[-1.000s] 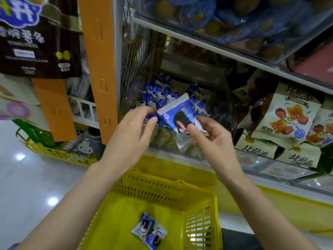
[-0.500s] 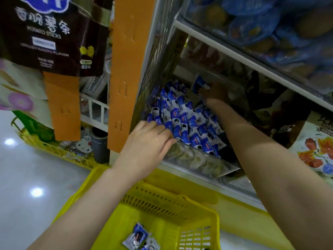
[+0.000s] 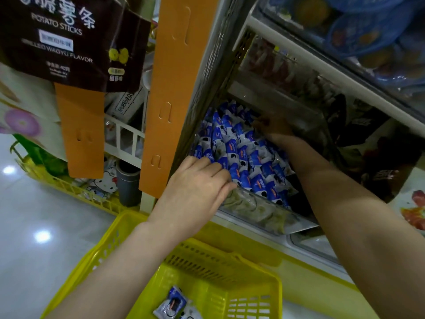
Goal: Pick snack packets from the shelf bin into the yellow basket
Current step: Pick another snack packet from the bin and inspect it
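Reaching into the bin [image 3: 257, 204]: left hand [image 3: 195, 194] flat-fingered, right hand [image 3: 274, 128] grip unclear; two packets [image 3: 176, 303] in basket [image 3: 207, 256].

a second ago both hands were raised together in front of the shelf bin [image 3: 257, 208], pinching one blue-and-white packet between them just above its front edge. now they are apart and that packet is in neither of them. the right hand [image 3: 276, 130] has gone deep into the bin, to its back edge, with the forearm stretched over the rows of snack packets [image 3: 243, 157]; half a second ago it was already about there. it lies in shadow, so whether it grips anything cannot be told. the left hand [image 3: 197, 192] has dropped to the bin's front left corner, fingers laid over the rim onto the nearest packets.
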`<state>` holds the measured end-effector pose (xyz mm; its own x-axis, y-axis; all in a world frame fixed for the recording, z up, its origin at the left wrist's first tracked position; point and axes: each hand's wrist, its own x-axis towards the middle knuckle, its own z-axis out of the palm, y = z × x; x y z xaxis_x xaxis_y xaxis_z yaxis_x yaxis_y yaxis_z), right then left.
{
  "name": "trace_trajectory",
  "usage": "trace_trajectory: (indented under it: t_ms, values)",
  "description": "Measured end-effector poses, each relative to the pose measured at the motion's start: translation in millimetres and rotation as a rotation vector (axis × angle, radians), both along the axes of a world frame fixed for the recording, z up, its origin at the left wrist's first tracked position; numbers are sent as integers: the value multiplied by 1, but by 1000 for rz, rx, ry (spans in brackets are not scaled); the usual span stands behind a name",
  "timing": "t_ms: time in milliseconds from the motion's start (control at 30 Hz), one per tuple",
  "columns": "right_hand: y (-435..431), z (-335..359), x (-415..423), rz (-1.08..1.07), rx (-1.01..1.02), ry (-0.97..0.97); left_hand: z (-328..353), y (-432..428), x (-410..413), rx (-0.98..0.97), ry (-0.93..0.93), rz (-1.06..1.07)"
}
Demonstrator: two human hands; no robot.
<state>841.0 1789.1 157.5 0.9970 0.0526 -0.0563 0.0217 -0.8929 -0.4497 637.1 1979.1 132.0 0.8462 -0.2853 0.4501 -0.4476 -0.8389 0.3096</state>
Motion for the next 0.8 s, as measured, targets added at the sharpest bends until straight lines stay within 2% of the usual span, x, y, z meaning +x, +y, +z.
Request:
trace_trajectory:
  t_ms: [67,133,200,400,567,633,800]
  values:
    - [-5,1,0,-38,25,-72,-1,0,0,-11,-11,-2]
    - [-10,1,2,-169,21,-245,-1,0,1,-10,-22,-1]
    - [-14,0,4,-263,-21,-305,-2,0,1,-3,-30,-3]
    - [-17,-4,7,-257,-121,-155,-1,0,0,-14,-38,2]
    - [-11,-3,5,-333,-24,-203,-1,0,0,-21,-43,0]
    - [-10,-7,1,-355,-28,-166,-2,-1,1,-24,-51,0]
    - [-16,-6,-4,-266,-51,-130,-2,-1,1,-23,-61,1]
